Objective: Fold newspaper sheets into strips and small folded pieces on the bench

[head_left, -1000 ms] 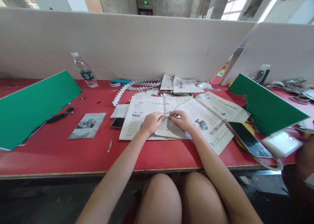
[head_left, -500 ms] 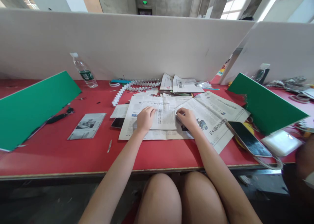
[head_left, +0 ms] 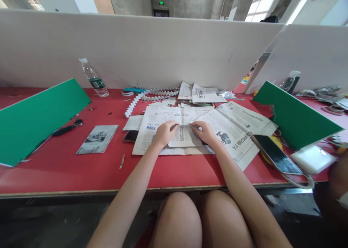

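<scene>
A small piece of newspaper (head_left: 185,136) lies on top of a spread-out newspaper (head_left: 231,126) on the red table (head_left: 81,168). My left hand (head_left: 165,133) pinches the piece's upper left edge with curled fingers. My right hand (head_left: 204,132) pinches its upper right edge the same way. The two hands are close together, with the piece between them and its top edge bent over.
Green boards lean at the left (head_left: 38,117) and right (head_left: 293,114). A water bottle (head_left: 94,77) stands by the white partition (head_left: 152,48). A folded paper chain (head_left: 149,95), a photo clipping (head_left: 97,139), a black tool (head_left: 66,128), two phones (head_left: 276,154) (head_left: 131,135) and a white box (head_left: 312,158) lie around.
My hands drew apart to the corners of the piece, spreading it flat, then came back together; its top edge is now folded over between my fingers.
</scene>
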The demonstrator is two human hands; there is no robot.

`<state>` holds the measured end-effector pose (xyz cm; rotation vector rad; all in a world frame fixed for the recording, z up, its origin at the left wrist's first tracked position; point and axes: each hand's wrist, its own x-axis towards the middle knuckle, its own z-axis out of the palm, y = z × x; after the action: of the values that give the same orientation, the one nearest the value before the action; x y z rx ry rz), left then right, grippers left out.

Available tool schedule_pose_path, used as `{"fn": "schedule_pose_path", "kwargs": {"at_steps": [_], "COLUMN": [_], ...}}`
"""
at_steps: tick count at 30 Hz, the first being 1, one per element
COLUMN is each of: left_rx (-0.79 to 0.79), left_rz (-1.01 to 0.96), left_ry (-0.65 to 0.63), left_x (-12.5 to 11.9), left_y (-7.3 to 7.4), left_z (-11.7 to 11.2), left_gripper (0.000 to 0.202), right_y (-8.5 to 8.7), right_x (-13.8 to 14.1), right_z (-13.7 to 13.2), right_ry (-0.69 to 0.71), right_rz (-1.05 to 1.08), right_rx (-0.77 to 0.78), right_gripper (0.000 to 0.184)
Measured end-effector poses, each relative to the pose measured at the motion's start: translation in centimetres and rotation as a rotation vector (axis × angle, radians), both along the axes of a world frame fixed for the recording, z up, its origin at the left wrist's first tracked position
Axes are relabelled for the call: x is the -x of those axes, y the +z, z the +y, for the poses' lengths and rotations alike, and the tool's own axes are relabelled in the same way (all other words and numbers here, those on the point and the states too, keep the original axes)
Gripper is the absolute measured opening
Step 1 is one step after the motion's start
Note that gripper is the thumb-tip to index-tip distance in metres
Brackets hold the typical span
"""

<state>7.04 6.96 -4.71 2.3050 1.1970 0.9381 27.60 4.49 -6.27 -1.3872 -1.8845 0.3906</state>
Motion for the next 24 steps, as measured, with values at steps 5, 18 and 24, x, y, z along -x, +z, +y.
{"fn": "schedule_pose_path", "kwargs": {"at_steps": [5, 18, 24], "left_rx": [-0.047, 0.046, 0.496], "left_rz": [0.042, 0.021, -0.346], "left_ry": [0.023, 0.271, 0.197], "left_x": [0.0, 0.8, 1.0], "left_y": [0.1, 0.3, 0.4], "left_z": [-0.1, 0.6, 1.0], "left_gripper": [0.017, 0.018, 0.032], "right_y": [-0.1, -0.3, 0.0], "right_x": [-0.1, -1.2, -1.0], "right_z": [0.1, 0.5, 0.4], "right_ry": [-0.002, -0.236, -0.207], "right_rz": [-0.018, 0.118, 0.267], "right_rx": [-0.023, -0.017, -0.009], "right_gripper": [0.020, 0.021, 0.021]}}
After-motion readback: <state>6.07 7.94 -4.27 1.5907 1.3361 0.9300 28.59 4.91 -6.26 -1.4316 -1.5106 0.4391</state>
